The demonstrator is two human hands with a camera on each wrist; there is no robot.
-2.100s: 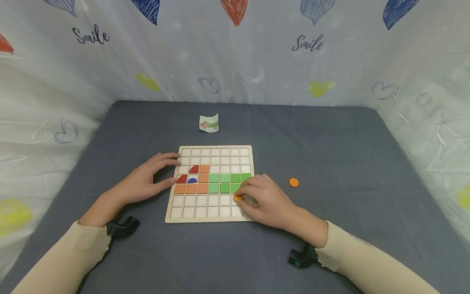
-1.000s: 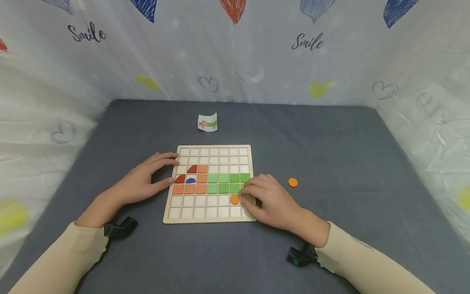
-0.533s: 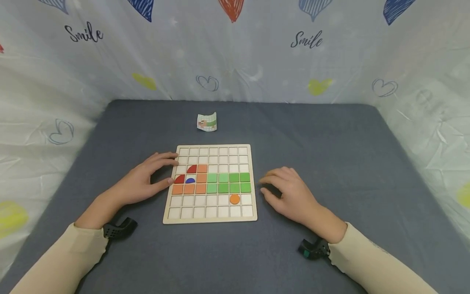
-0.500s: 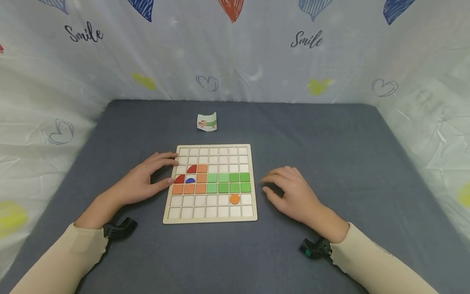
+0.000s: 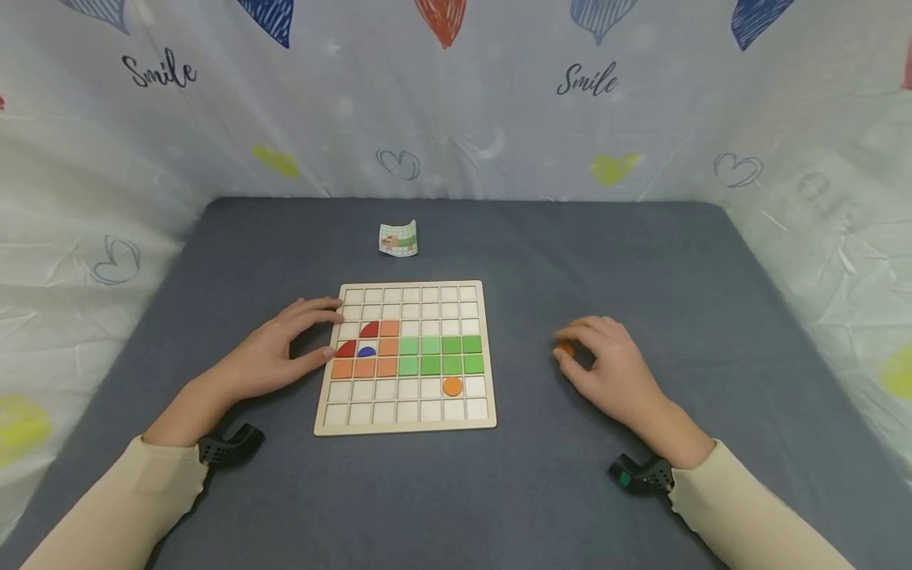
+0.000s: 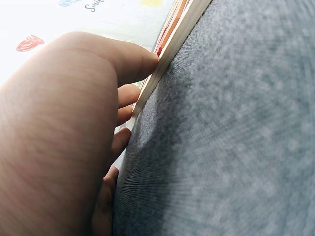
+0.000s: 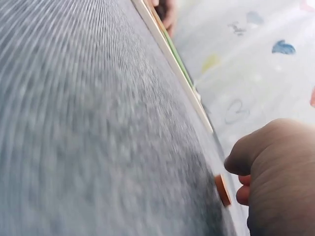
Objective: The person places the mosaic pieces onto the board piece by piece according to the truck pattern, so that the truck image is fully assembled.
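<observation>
The fingertips and thumb of my left hand (image 5: pixel 281 348) rest at the left edge of a wooden grid board (image 5: pixel 406 427). Set in the board are red quarter-circle tiles (image 5: pixel 346 349), orange square tiles (image 5: pixel 365 368), green square tiles (image 5: pixel 431 365), a half-blue tile (image 5: pixel 366 351) and one orange disc (image 5: pixel 452 386). To the right of the board, my right hand (image 5: pixel 606 368) reaches over a second orange disc (image 7: pixel 222 190), partly hidden by the fingers in the head view. In the right wrist view this disc lies on the cloth, right at the thumb (image 7: pixel 239 160) and bent fingertips.
A small printed card (image 5: pixel 397 239) with a coloured grid picture lies behind the board, its edges curled. Grey cloth (image 5: pixel 442 507) covers the table. A pale patterned curtain (image 5: pixel 456 103) hangs behind it and along both sides.
My right hand has let go of one orange disc on the board and moved right to the other disc on the cloth. The left hand has stayed at the board's edge.
</observation>
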